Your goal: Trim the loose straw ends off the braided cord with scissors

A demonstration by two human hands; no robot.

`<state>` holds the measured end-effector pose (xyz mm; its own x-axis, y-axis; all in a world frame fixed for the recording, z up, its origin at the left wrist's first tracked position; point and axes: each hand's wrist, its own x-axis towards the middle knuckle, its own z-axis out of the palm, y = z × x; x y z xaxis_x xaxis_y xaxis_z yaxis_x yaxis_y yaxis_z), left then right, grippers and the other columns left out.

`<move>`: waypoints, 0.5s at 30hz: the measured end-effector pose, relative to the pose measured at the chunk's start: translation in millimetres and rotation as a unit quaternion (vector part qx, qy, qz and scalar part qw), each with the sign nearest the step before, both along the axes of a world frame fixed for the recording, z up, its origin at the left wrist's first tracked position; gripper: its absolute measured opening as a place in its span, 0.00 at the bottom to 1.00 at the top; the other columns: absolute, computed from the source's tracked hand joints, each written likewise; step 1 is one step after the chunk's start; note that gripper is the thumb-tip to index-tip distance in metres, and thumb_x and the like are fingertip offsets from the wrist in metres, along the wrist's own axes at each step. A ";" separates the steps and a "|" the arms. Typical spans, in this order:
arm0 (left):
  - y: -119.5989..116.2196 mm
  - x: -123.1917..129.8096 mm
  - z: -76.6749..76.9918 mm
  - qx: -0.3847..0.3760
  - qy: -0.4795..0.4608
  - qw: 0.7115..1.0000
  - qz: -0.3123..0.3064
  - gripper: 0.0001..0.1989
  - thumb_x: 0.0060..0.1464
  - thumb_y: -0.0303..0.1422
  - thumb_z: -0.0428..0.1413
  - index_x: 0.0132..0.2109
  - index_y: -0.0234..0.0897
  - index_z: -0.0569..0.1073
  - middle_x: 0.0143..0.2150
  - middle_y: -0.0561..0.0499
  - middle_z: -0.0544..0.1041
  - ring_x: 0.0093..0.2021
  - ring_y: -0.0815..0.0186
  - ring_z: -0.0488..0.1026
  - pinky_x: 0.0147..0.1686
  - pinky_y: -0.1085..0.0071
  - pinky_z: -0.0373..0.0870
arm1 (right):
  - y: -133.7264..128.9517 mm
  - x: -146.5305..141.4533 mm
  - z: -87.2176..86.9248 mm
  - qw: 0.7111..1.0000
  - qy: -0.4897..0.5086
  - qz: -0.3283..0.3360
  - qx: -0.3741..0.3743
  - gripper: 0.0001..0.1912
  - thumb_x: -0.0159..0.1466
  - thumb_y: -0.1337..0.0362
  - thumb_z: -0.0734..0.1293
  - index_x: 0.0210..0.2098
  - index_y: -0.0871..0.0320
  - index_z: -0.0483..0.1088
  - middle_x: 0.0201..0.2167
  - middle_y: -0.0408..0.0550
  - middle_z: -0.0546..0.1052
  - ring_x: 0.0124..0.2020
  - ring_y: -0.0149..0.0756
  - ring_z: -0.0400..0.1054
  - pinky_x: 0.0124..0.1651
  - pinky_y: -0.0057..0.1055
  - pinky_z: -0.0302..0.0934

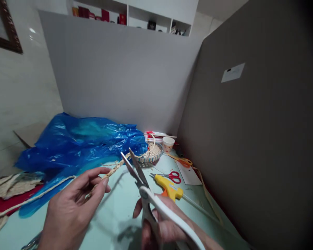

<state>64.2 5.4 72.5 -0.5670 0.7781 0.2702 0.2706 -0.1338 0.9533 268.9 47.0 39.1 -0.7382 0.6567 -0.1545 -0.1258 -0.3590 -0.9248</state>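
Note:
Thumb and fingers of my left hand (77, 201) pinch a tan braided cord (116, 168), whose far end reaches up and to the right. My right hand (167, 222) grips large scissors with white handles (163, 208). Their blades are parted and point up and away, with the cord's end beside the blade tips. Whether the cord lies between the blades, I cannot tell. Part of the cord is hidden inside my left hand.
Blue plastic (94, 142) covers the back left. A basket (152, 158) and a paper cup (168, 143) stand at the back. Red scissors (174, 177), a yellow glue gun (169, 185) and orange scissors (185, 162) lie right. Grey partitions (120, 73) rise behind.

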 end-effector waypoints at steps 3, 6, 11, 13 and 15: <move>1.6 -3.8 -0.7 -0.005 -0.022 1.000 -0.009 0.15 0.48 0.44 0.66 0.43 0.46 0.84 0.29 0.57 0.81 0.29 0.66 0.74 0.29 0.79 0.70 | -2.5 -5.3 -1.9 0.999 -0.038 0.009 -0.030 0.27 0.47 0.47 0.79 0.37 0.61 0.78 0.20 0.42 0.76 0.18 0.25 0.66 0.23 0.17 0.58; 4.7 -9.2 -3.5 -0.014 -0.090 0.994 -0.061 0.17 0.46 0.46 0.68 0.42 0.45 0.85 0.36 0.55 0.84 0.34 0.65 0.75 0.31 0.80 0.71 | -7.9 -4.5 1.2 0.998 -0.047 -0.036 0.019 0.21 0.48 0.52 0.78 0.36 0.60 0.81 0.23 0.41 0.77 0.19 0.22 0.64 0.23 0.15 0.55; 8.8 -14.1 -5.5 -0.065 -0.234 0.959 -0.144 0.18 0.39 0.45 0.73 0.38 0.43 0.86 0.33 0.54 0.83 0.38 0.61 0.77 0.34 0.77 0.75 | -3.4 -2.3 -1.9 0.996 -0.070 0.009 0.060 0.19 0.45 0.59 0.77 0.36 0.59 0.82 0.19 0.38 0.73 0.19 0.23 0.61 0.21 0.15 0.51; 8.7 -14.0 -5.3 -0.079 -0.264 0.952 -0.135 0.18 0.38 0.44 0.74 0.39 0.44 0.86 0.28 0.56 0.79 0.30 0.67 0.73 0.31 0.79 0.75 | -1.0 -3.1 -3.9 0.994 -0.086 0.021 0.062 0.18 0.45 0.58 0.78 0.35 0.60 0.81 0.18 0.38 0.72 0.19 0.23 0.61 0.21 0.15 0.52; 8.4 -13.6 -4.5 -0.078 -0.278 0.948 -0.131 0.19 0.37 0.43 0.74 0.39 0.45 0.86 0.23 0.58 0.73 0.26 0.69 0.68 0.28 0.80 0.74 | -1.0 -3.5 -4.7 0.993 -0.084 0.012 0.084 0.18 0.49 0.53 0.79 0.33 0.60 0.81 0.19 0.40 0.73 0.19 0.24 0.63 0.23 0.17 0.57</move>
<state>50.6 13.8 67.9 -0.3691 0.9181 -0.1444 -0.3035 0.0278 0.9524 265.4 46.1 34.3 -0.7275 0.6659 -0.1655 0.0414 -0.1981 -0.9793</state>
